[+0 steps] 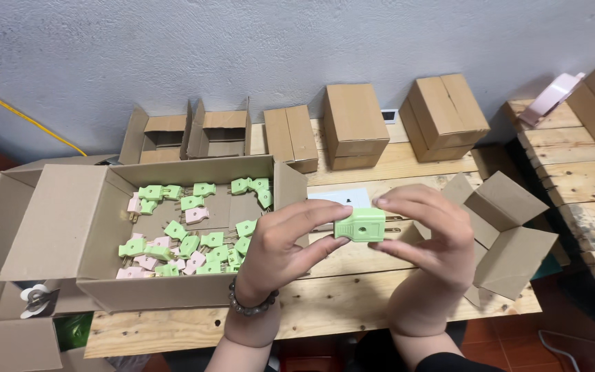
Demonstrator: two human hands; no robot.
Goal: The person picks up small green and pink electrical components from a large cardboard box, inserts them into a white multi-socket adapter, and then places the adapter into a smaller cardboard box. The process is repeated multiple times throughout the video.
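Observation:
My left hand [280, 248] and my right hand [428, 241] hold one light green plastic plug [361, 224] between their fingertips, above the wooden table [352, 303]. Thin metal prongs stick out of the plug toward the right. A bead bracelet [251, 305] circles my left wrist. To the left stands a large open cardboard box [98, 227] with several green and pink plugs [191, 234] loose inside. A white card [342, 198] lies on the table behind the held plug.
A small open cardboard box [507, 234] sits right of my right hand. Several small cardboard boxes, some open [187, 134] and some closed [356, 124], line the wall. A pink tape dispenser [552, 98] rests on a pallet at far right. A yellow cable [25, 117] runs along the wall.

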